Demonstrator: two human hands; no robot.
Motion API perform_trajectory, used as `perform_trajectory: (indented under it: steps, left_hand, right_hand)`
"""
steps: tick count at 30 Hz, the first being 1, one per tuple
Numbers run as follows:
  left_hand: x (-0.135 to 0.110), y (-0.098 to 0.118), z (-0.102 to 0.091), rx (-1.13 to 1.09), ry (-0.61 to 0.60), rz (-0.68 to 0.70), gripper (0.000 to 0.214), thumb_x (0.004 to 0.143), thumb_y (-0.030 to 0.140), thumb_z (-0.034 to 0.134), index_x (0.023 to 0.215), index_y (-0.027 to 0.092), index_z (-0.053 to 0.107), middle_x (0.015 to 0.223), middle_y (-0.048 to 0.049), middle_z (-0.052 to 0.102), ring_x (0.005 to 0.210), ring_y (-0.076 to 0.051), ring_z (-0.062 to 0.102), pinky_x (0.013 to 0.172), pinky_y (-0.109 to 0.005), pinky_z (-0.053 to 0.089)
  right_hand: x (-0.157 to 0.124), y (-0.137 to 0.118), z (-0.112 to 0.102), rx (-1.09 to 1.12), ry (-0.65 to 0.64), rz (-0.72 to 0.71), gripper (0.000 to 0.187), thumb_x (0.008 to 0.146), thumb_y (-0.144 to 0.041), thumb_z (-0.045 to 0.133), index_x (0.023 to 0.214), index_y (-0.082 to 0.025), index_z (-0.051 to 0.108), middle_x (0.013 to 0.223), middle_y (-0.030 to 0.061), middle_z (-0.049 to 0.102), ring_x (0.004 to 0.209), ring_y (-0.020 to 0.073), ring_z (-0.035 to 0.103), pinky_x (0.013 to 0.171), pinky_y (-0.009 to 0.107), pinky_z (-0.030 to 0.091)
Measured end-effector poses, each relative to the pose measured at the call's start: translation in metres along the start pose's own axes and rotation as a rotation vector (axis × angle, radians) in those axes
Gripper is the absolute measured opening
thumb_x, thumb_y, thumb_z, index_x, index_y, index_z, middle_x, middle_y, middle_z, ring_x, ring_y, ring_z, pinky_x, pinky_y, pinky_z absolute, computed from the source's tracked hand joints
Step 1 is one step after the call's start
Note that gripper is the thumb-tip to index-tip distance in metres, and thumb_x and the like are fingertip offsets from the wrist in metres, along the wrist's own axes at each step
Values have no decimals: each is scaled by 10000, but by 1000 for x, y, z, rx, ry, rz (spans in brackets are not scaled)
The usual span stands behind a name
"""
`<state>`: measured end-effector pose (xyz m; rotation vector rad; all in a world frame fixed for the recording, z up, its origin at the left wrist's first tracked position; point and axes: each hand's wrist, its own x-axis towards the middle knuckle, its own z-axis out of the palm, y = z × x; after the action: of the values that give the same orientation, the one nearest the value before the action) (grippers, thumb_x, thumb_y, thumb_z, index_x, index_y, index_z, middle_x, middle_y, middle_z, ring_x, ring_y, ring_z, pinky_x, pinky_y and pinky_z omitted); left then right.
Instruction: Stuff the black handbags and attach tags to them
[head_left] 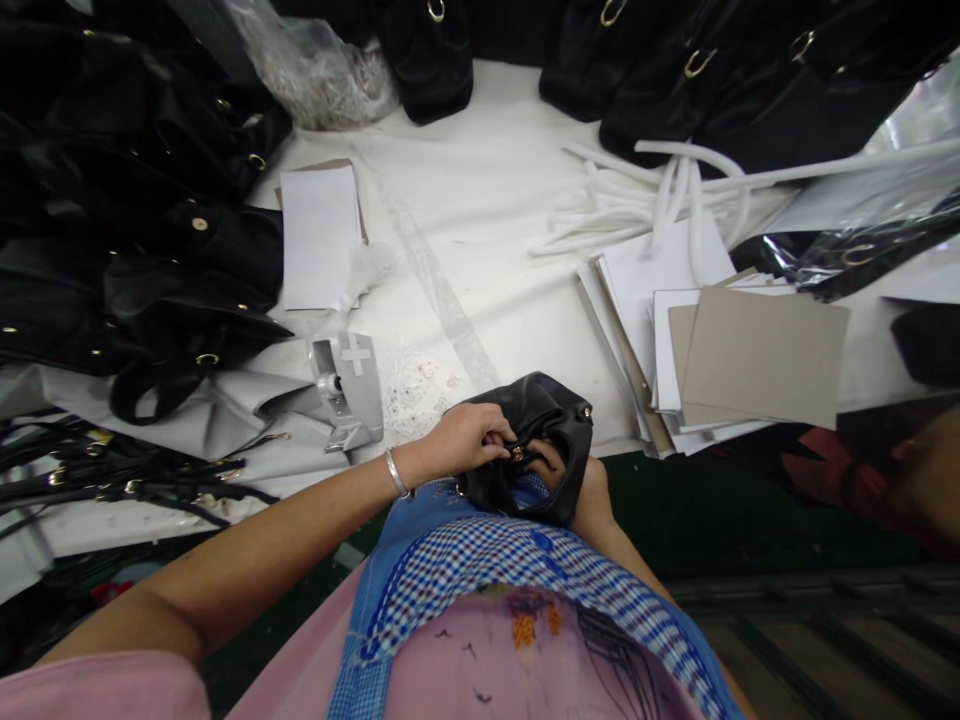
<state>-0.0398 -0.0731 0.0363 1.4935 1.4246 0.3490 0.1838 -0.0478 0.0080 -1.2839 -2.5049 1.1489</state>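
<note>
A small black handbag (536,398) lies at the table's near edge, against my apron. My left hand (474,440), a bangle at its wrist, has thumb and fingers pinched together on the bag's upper edge. Right beside those fingertips is a small gold-coloured metal fitting (517,453). From the other side, my right hand (592,495) grips the bag. Its fingers show through the bag's loop, curled close to the fitting, while the bag covers part of the palm. A gold ring sits at the bag's far right corner.
To the left stand a grey tape dispenser (356,385), white sheets (319,235) and a pile of black bags (187,260). Cardboard sheets (765,350) and white tubes (675,195) lie right. More black bags (427,70) line the back. Someone's arm (922,470) shows at the far right.
</note>
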Motion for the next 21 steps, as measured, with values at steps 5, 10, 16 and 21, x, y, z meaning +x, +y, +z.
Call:
perform_trajectory:
  steps: [5, 10, 16, 21]
  left_hand:
    - [-5, 11, 2, 255, 11, 71, 114, 826, 194, 630, 933, 191, 672, 895, -23, 652, 802, -159, 625, 662, -249, 455]
    - [-7, 18, -6, 314, -85, 178, 185, 915, 222, 510, 949, 184, 689, 864, -33, 650, 774, -146, 620, 647, -242, 446]
    - [-6, 11, -7, 245, -40, 181, 197, 914, 270, 533, 947, 197, 713, 887, -29, 688, 800, -142, 635, 673, -235, 446]
    - [6, 2, -10, 104, -48, 69, 96, 820, 263, 668, 869, 202, 723, 855, -10, 709, 754, -128, 646, 646, -210, 437]
  right_hand:
    - [-3, -1, 2, 59, 16, 103, 215, 855, -315, 581, 997, -252, 730, 965, 11, 739, 787, 227, 700, 702, 294, 534]
    - [-4, 1, 2, 139, -35, 132, 196, 859, -311, 575, 961, -267, 736, 969, -2, 739, 843, 237, 700, 725, 313, 545]
    - [-11, 2, 6, 281, 61, 114, 203, 865, -322, 585, 989, -257, 732, 1021, 7, 730, 921, 228, 685, 815, 322, 549]
    - [-14, -5, 12, 334, 137, 207, 153, 840, -284, 613, 910, -253, 746, 967, 12, 732, 878, 214, 679, 800, 327, 541]
